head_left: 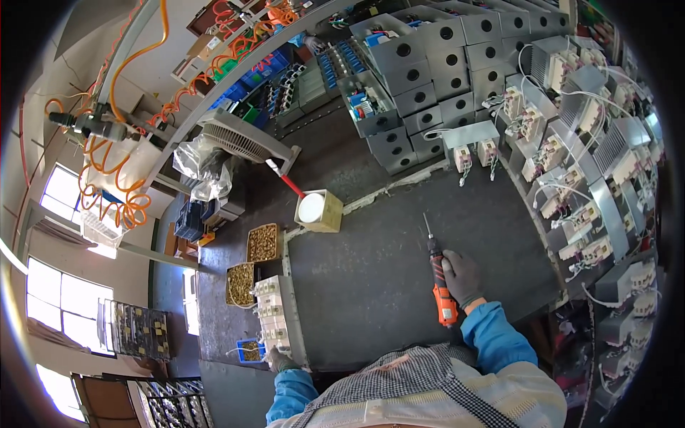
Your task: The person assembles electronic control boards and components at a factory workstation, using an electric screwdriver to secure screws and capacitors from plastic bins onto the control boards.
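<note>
My right hand (pixel 462 277), in a dark grey glove, is wrapped around an orange and black electric screwdriver (pixel 442 292). Its long thin bit points away from me over the dark work mat (pixel 357 285). At the mat's left edge, my gloved left hand (pixel 283 361) is at the near end of a metal plate (pixel 293 321) carrying a row of white terminal-like blocks (pixel 271 311). Its fingers are partly hidden there, so their grip is unclear. Just left of that hand sits a small blue tray (pixel 251 361) of small brass-coloured parts.
Two boxes of small metal parts (pixel 262 242) (pixel 240 283) stand on the left. A cream tub (pixel 327 214) with a red-handled brush (pixel 289 182) is beyond the mat. Grey metal housings (pixel 428 85) are stacked at the back; wired assemblies (pixel 571 157) crowd the right. A fan (pixel 235 139) stands back left.
</note>
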A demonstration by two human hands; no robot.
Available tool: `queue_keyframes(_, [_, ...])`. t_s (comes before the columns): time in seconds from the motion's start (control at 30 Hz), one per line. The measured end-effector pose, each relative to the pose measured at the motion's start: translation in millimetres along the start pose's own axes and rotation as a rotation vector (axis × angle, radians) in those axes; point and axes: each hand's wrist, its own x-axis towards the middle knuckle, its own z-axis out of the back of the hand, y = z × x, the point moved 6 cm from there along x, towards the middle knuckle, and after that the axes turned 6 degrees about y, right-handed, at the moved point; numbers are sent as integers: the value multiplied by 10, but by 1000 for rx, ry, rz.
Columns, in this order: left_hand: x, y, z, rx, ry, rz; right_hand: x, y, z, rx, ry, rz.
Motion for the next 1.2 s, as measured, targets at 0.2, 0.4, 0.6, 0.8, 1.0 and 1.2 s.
queue_keyframes(0.2, [-333, -71, -6, 163, -40, -156, 53, 0, 22, -15, 29, 11])
queue_keyframes(0.4, [-81, -299, 121, 119, -60, -140, 153, 60, -33, -3, 74, 10])
queue_keyframes(0.6, [108, -237, -88, 125, 72, -128, 138, -3, 26, -16, 104, -4])
queue_keyframes(0.8, [258, -489, -222, 92, 197, -156, 115, -26, 0, -3, 99, -2])
queue_keyframes(1.0, [404, -196, -236, 72, 319, -134, 123, -49, 27, -13, 101, -16])
queue_keyframes(1.2, [358, 163, -268, -136, 561, -21, 60, -99, -32, -43, 66, 35])
